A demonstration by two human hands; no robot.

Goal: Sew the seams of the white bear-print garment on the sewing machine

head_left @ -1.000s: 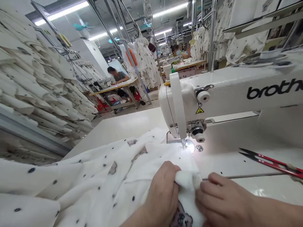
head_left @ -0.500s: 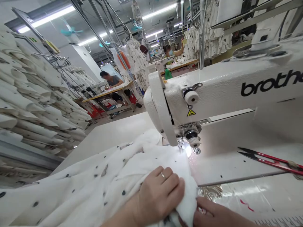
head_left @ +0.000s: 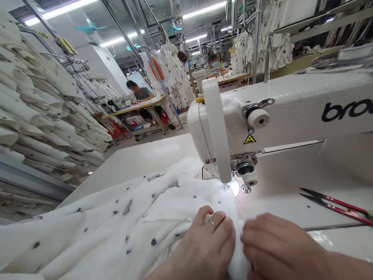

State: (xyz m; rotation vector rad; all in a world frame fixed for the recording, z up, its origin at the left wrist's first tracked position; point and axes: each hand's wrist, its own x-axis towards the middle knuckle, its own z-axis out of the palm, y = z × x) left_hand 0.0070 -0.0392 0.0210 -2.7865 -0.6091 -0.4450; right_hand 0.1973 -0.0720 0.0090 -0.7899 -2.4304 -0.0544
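White fabric with dark spots (head_left: 140, 217) spreads over the sewing machine's bed, its right edge running up to the needle area. My left hand (head_left: 205, 237), a ring on one finger, rests on the fabric with bent fingers gripping a fold near that edge. Just to its right, my right hand (head_left: 279, 243) is closed on the fabric's edge, its fingertips partly hidden and slightly blurred. The white sewing machine (head_left: 282, 105) stands ahead, its lamp lighting the cloth by the presser foot.
Red-handled thread snips (head_left: 335, 204) lie on the table to the right. Bundles of spotted white cloth (head_left: 37, 116) hang at the left. Further back, a person (head_left: 141, 95) sits at another sewing table (head_left: 134, 108), and a second person (head_left: 214, 64) is beyond.
My right hand has come up from the lower edge to beside my left hand, at the fabric's edge. My left hand has shifted slightly right. The camera view has shifted a little.
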